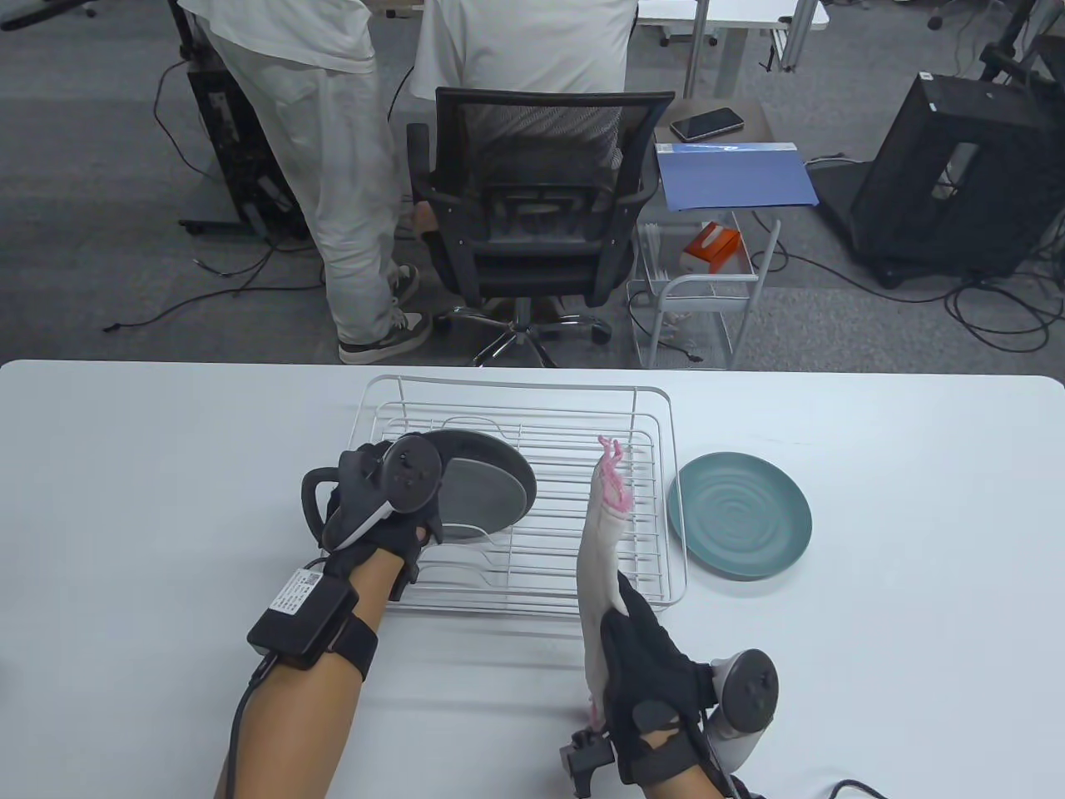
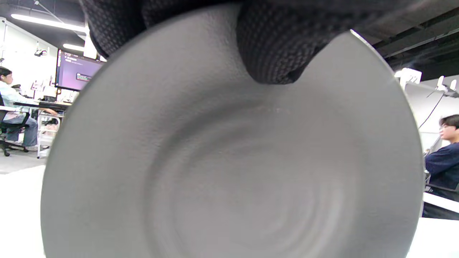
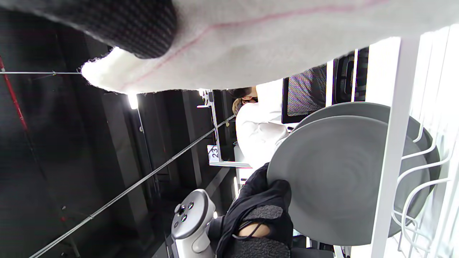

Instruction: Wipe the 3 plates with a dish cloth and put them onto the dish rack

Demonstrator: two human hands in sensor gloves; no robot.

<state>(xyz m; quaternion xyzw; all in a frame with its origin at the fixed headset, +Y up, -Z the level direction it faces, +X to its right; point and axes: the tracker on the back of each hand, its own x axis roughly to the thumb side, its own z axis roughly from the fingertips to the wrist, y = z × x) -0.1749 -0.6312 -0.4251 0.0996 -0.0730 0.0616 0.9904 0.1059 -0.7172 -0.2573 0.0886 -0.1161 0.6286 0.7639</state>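
Observation:
My left hand [image 1: 399, 520] grips the rim of a grey plate [image 1: 487, 493], which stands tilted in the left part of the white wire dish rack [image 1: 516, 384]. A second grey plate [image 1: 476, 434] stands just behind it. In the left wrist view the held grey plate [image 2: 233, 161] fills the frame under my fingers [image 2: 276, 46]. The right wrist view shows both grey plates [image 3: 333, 179] behind a rack wire [image 3: 391, 143]. A teal plate [image 1: 739, 514] lies flat on the table right of the rack. My right hand [image 1: 641, 657] holds a white dish cloth [image 1: 601, 566] with pink edging upright near the rack's front right corner.
The white table [image 1: 166, 499] has bare surface to the left and to the far right. Beyond its far edge stand a black office chair [image 1: 532, 200], a person [image 1: 333, 166] and a wire cart [image 1: 707, 308].

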